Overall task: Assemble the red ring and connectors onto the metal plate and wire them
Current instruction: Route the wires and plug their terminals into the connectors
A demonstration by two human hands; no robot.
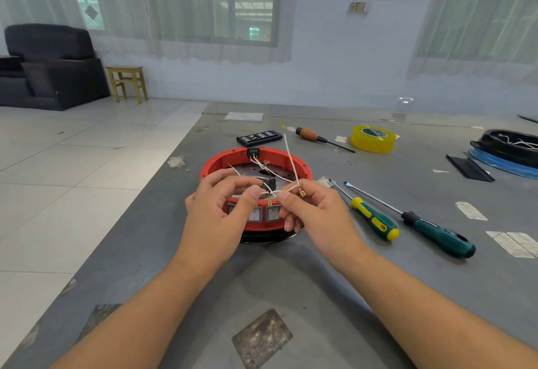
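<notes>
Here, over a grey worktable (320, 296), we hold a white wire (291, 161) between both hands, just above the near rim of the red ring (215, 161). Our left hand (215, 211) pinches the wire's near end between thumb and forefinger, the other fingers curled loosely under. Our right hand (314, 211) grips the same wire a little further along, thumb and forefinger closed just beside a brass spade terminal (301, 193). From that pinch the wire rises up and away from us, its long axis leaning slightly leftward over the ring, and ends free in the air.

The ring sits directly ahead of our hands, on the metal plate (250, 169) whose bare centre shows through it. Two rocker switches (263, 213) are set in the ring's near wall, right below our fingertips; a black connector (253, 152) stands on the far wall with more white leads trailing from it across the plate.

We judge that the terminal belongs on a switch tab inside the near wall, a second brass tab (269, 202) showing just below the wire. The right hand is the nearer to the terminal, so the push would run downward and toward us from there, with the left steadying the slack.

Two green screwdrivers (407, 220) lie just to the right, and a yellow tape roll (372, 139) sits further back.
</notes>
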